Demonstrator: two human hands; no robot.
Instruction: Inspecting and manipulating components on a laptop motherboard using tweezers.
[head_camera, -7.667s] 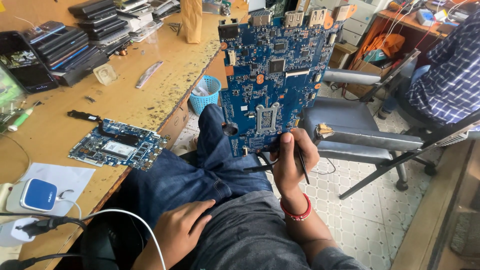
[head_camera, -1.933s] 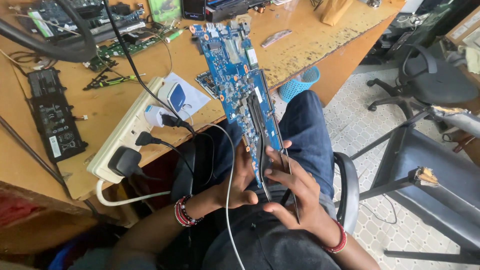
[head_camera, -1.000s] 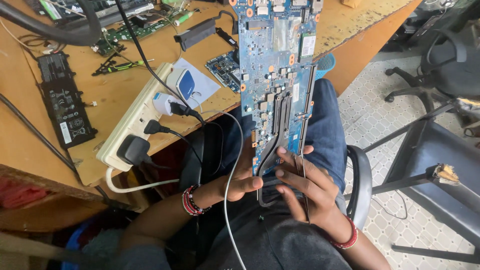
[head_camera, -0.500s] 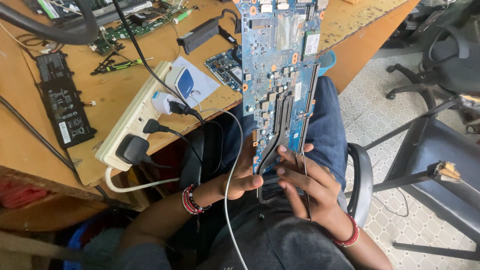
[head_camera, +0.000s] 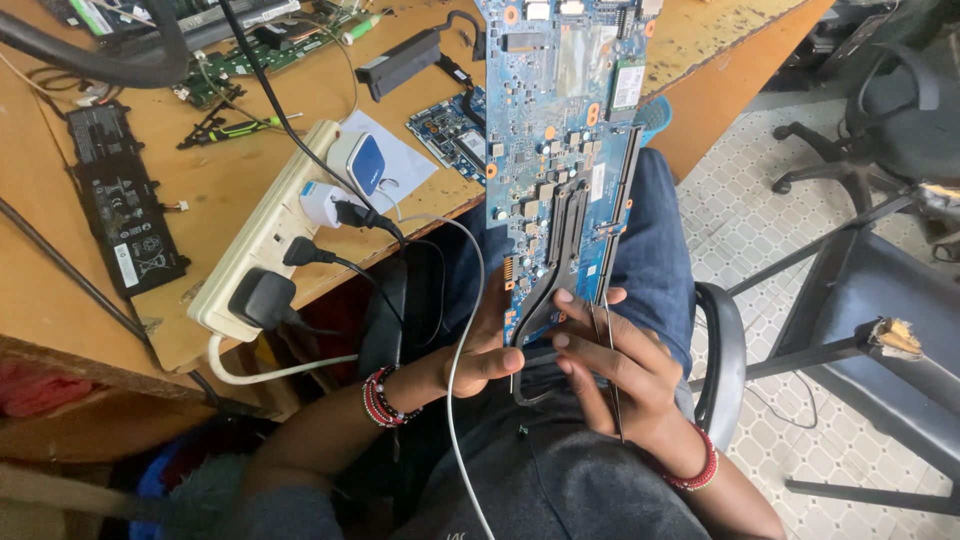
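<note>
The right hand (head_camera: 620, 375) grips the near end of a long blue circuit board (head_camera: 560, 150) and also holds thin tweezers (head_camera: 608, 370). The left hand (head_camera: 490, 345) supports the board's near left edge from below. The board stands over the lap, reaching far toward the wooden bench (head_camera: 250, 190), where a white power strip (head_camera: 265, 235) lies to the left.

A scuffed wooden workbench (head_camera: 215, 200) stands on the left, with black office chairs (head_camera: 890, 100) on a pale patterned tile floor (head_camera: 800, 430) at right.

Power strip (head_camera: 262, 235), black battery (head_camera: 124, 214) on bench; office chair (head_camera: 880, 290) aside.
</note>
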